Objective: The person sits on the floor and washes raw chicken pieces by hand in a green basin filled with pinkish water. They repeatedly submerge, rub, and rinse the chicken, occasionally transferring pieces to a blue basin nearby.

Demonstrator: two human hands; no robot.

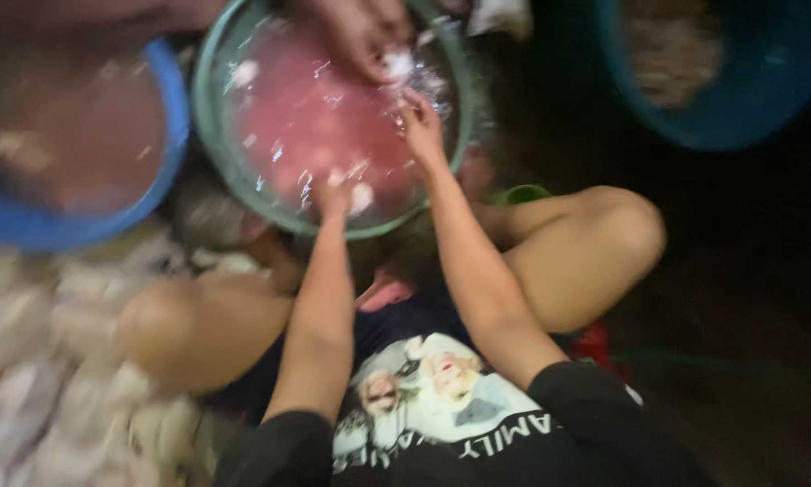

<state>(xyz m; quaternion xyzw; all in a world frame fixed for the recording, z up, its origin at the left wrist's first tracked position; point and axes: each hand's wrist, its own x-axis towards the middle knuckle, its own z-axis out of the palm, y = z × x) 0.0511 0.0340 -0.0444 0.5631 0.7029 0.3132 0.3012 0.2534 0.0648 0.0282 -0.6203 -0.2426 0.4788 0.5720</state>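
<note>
The person sits with knees spread, one knee (184, 329) to the left and one knee (617, 230) to the right, both arms reaching forward between them. A round basin (209, 108) holding liquid stands directly ahead, beyond the knees. The left hand (333, 194) is at the basin's near edge, over the liquid; the right hand (421, 126) is farther in, toward the right side. Another person's hand (365, 36) reaches in from the far rim, just beyond the right hand. A second basin (166, 99) sits left of the first, rims close together. A third tub (721, 117) stands well apart at far right. A heap of pale pieces (54, 361) lies left of the left knee.
</note>
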